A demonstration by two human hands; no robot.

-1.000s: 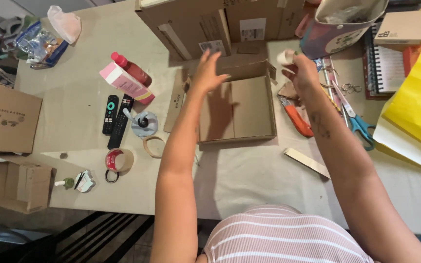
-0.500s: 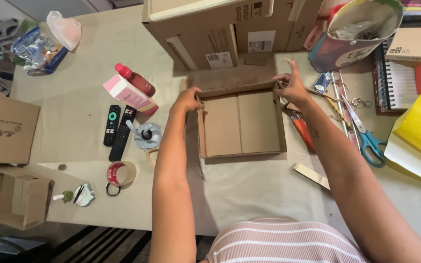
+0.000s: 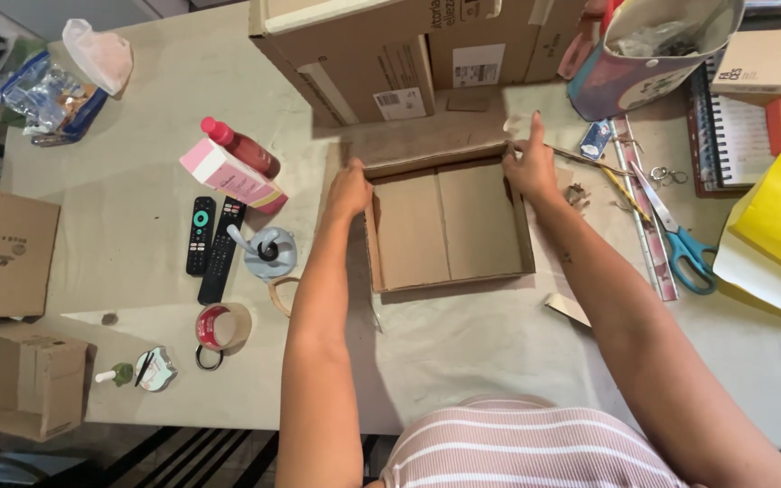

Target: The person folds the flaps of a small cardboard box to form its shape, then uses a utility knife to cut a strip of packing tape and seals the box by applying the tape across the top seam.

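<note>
On the cluttered beige table (image 3: 463,352) we saw a shallow open cardboard tray (image 3: 449,226) at centre, below a large cardboard box (image 3: 381,54). Our left hand (image 3: 348,188) gripped its left wall, fingers curled. Our right hand (image 3: 531,164) pinched its far right corner.

I am sitting at a wide table (image 3: 463,361) covered in a pale, creased cloth, evenly lit from above. A dark slatted floor (image 3: 201,456) is showing below its near edge.
</note>
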